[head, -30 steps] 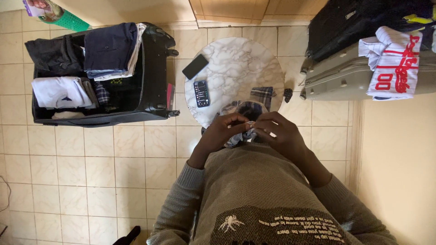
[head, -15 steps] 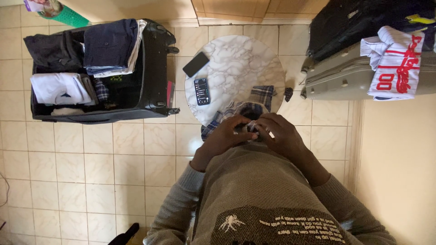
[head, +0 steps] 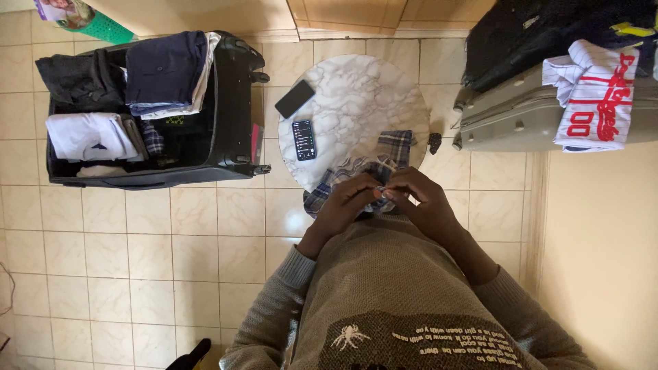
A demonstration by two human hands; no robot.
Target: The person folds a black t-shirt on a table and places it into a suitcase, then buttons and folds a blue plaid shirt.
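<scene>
The head view looks straight down at a floor of pale square tiles. A small round marble worktop stands in the middle, close to the person's body.

A blue and grey checked shirt lies on the near edge of the worktop and hangs over it toward the person. It looks soft and bunched up. The left hand and the right hand meet over the shirt. Each grip is pressed together, pinching a small bit of the checked cloth between the fingertips. The two hands almost touch each other.

Two phones lie on the worktop, well apart from the hands: a dark phone and a phone with a lit screen.

To the left, an open black suitcase sits on the floor, full of folded clothes. To the right, a grey suitcase lies with a white and red striped jersey draped on it. Nothing stands between the hands and the shirt.
</scene>
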